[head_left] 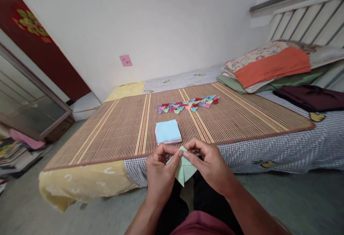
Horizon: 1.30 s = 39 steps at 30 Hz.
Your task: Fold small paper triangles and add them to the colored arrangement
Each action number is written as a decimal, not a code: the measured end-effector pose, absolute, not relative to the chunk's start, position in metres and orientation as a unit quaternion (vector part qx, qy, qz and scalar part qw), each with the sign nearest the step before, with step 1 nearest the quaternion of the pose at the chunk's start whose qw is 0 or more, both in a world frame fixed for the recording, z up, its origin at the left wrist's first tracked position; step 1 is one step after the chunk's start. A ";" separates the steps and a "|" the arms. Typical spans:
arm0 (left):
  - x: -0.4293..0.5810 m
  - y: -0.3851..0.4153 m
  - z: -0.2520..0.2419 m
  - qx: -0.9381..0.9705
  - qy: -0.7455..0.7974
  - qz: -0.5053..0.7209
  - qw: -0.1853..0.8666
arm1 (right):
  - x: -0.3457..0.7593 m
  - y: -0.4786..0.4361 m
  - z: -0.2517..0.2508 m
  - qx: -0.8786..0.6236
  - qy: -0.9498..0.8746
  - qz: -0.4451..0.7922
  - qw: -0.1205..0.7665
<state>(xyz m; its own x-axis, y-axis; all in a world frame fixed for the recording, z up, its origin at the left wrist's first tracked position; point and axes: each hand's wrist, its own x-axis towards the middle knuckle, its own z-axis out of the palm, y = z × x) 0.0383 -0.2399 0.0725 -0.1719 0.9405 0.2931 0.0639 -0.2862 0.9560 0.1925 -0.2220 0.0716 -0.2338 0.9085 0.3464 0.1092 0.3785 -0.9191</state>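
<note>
Between both hands is a pale green sheet of origami paper (185,170), folded into a pointed shape with crease lines and one corner hanging down. My left hand (163,168) pinches its upper left edge between thumb and fingers. On the other side, my right hand (208,161) pinches the top right part the same way. Just beyond my hands lies a stack of square paper (168,131) with a light blue sheet on top. Farther back, rows of small folded paper pieces (188,104) in many colours rest on the striped mat (120,127).
The mat covers a bed with a checked sheet (282,152) and a yellow cloth (88,181). Pillows and folded bedding (274,66) are piled at the right, near a dark folded garment (309,97). A glass-fronted cabinet (29,88) stands at the left.
</note>
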 end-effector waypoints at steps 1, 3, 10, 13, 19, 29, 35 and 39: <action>0.038 -0.240 0.072 0.523 0.475 0.604 0.370 | 0.193 -0.221 0.072 -0.376 -0.667 0.414 0.492; 0.038 -0.239 0.072 0.505 0.475 0.609 0.386 | 0.193 -0.220 0.072 -0.372 -0.655 0.426 0.500; 0.041 -0.238 0.077 0.486 0.454 0.601 0.444 | 0.191 -0.219 0.071 -0.363 -0.652 0.438 0.501; 0.042 -0.239 0.079 0.470 0.452 0.581 0.487 | 0.189 -0.221 0.070 -0.391 -0.654 0.400 0.510; 0.040 -0.244 0.071 0.446 0.452 0.532 0.560 | 0.189 -0.224 0.069 -0.412 -0.659 0.355 0.520; 0.038 -0.248 0.070 0.438 0.457 0.527 0.568 | 0.189 -0.224 0.070 -0.408 -0.670 0.339 0.520; 0.037 -0.251 0.070 0.450 0.453 0.520 0.568 | 0.192 -0.219 0.068 -0.405 -0.676 0.326 0.522; 0.036 -0.251 0.071 0.459 0.457 0.522 0.556 | 0.197 -0.217 0.069 -0.405 -0.677 0.329 0.520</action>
<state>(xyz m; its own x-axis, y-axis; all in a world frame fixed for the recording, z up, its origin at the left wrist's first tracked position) 0.0356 -0.2515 0.0707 0.0381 0.9989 -0.0285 -0.1614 0.0343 0.9863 0.1966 -0.2167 0.0692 -0.1323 0.8899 0.4365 0.2057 0.4555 -0.8662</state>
